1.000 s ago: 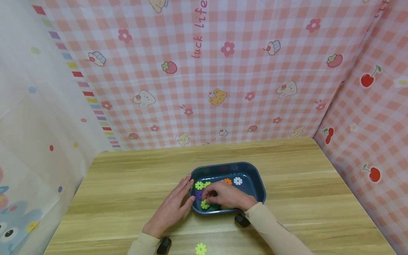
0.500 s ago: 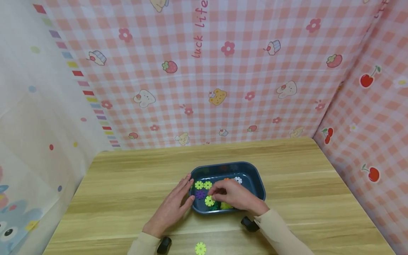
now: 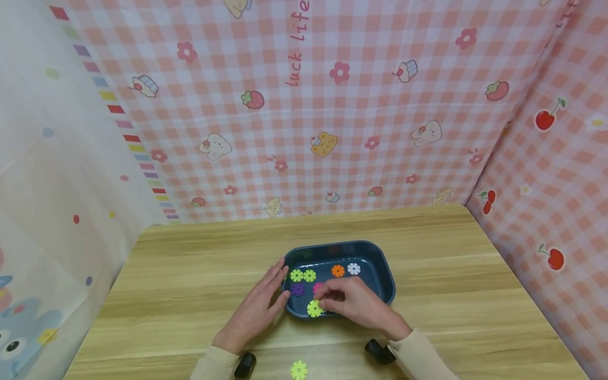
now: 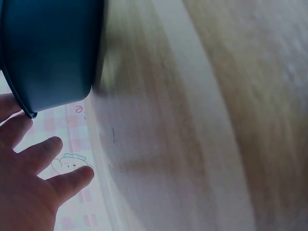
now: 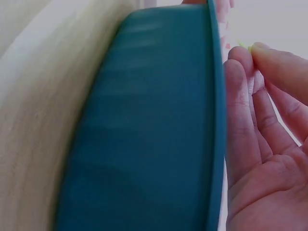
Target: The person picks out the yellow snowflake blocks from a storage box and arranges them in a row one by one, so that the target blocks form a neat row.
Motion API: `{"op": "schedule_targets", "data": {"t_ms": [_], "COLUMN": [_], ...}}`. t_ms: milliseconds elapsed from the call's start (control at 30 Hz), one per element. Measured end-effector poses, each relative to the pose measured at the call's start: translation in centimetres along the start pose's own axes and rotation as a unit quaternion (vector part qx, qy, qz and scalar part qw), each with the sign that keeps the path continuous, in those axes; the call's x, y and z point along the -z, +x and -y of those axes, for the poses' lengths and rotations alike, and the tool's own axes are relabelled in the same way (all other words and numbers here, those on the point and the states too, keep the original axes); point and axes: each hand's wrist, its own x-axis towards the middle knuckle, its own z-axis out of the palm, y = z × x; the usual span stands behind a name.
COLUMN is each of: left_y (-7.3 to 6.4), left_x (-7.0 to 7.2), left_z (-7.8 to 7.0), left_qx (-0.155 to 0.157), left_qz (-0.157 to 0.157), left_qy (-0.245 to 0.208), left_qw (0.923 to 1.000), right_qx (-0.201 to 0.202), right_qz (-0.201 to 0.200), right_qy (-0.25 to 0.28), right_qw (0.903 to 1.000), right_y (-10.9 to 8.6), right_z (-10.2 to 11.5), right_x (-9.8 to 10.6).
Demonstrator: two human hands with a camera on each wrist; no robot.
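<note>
A dark blue rectangular tray (image 3: 387, 269) sits on the table with several small notched plastic discs in it. My right hand (image 3: 358, 301) is over the tray's front part, pinching a yellow-green snowflake disc (image 3: 314, 309) between thumb and index finger. In the right wrist view only a sliver of that disc shows at the fingertips. A pink disc (image 3: 317, 288) is partly covered by the fingers. My left hand (image 3: 258, 306) rests against the tray's left rim with its fingers extended. Purple (image 3: 297, 290), orange (image 3: 338, 271) and white (image 3: 353, 269) discs lie on the tray floor.
Two yellow-green discs (image 3: 303, 275) lie side by side at the tray's back left. Another yellow-green disc (image 3: 299, 370) lies on the wooden table (image 3: 199, 264) near the front edge. A checked cloth (image 3: 304, 105) hangs behind the table.
My right hand has shifted right and toward the front of the tray with the yellow-green disc, uncovering the orange disc. The left hand has stayed in place.
</note>
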Motion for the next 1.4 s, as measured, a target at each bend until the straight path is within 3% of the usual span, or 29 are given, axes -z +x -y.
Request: {"op": "schedule_targets", "data": {"t_ms": [200,400,667,1233,1400], "left_y": [0.0,0.0,0.0,0.2,0.1], "left_x": [0.0,0.0,-0.1,-0.2,-0.2], "left_z": [-0.1,0.0,0.0,-0.1,0.0], "left_qx": [-0.002,-0.004,-0.003,-0.005,-0.002], "left_qz": [-0.002,-0.005,-0.006,-0.005,-0.005], "left_qy": [-0.002,0.0,0.005,0.0,-0.002], "left_qw": [1.0,1.0,1.0,1.0,1.0], "right_qx": [-0.006,0.013,-0.005,0.021,0.001], "right_qz": [-0.005,0.007,0.03,0.086,0.103], "right_qy": [0.011,0.014,0.03,0.021,0.023], "right_qw": [0.9999,0.9998,0.9991,0.9958,0.9944], "right_y": [-0.9,-1.8,-2.7,-4.5,-4.9], "right_z": [0.5,1.0,1.6,0.8,0.5], "right_x": [-0.3,-0.8,-1.0,-2.3,-2.7]}}
